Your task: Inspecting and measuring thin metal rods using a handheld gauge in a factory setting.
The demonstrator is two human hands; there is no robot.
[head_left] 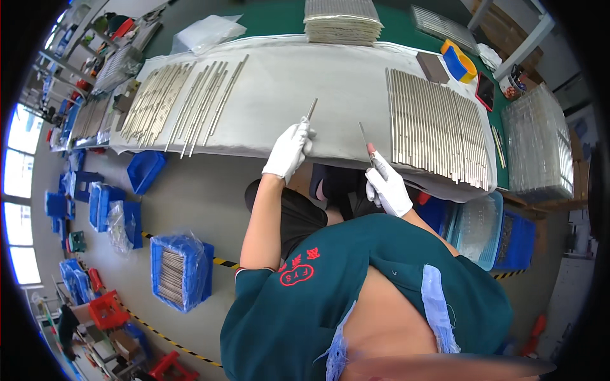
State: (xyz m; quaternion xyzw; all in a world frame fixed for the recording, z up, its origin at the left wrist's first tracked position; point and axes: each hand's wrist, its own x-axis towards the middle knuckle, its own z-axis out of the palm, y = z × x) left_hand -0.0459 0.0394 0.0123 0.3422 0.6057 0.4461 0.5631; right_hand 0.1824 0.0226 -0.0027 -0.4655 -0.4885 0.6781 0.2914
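My left hand (289,150), in a white glove, grips a thin metal strip (311,109) by its lower end, near the front edge of the cloth-covered table (330,82). My right hand (387,185), also gloved, holds a slim blade-like tool (364,136) pointing up toward the table. The two hands are apart, with the strip left of the tool. On the right of the table lies a wide row of long metal strips (438,127). Another batch of metal strips (178,101) lies fanned out on the left.
A stack of flat sheets (342,22) stands at the table's far edge, with a yellow and blue sponge block (459,60) to its right. Blue bins (179,270) with parts sit on the floor at left. Clear trays (537,146) and blue crates (502,232) are at right.
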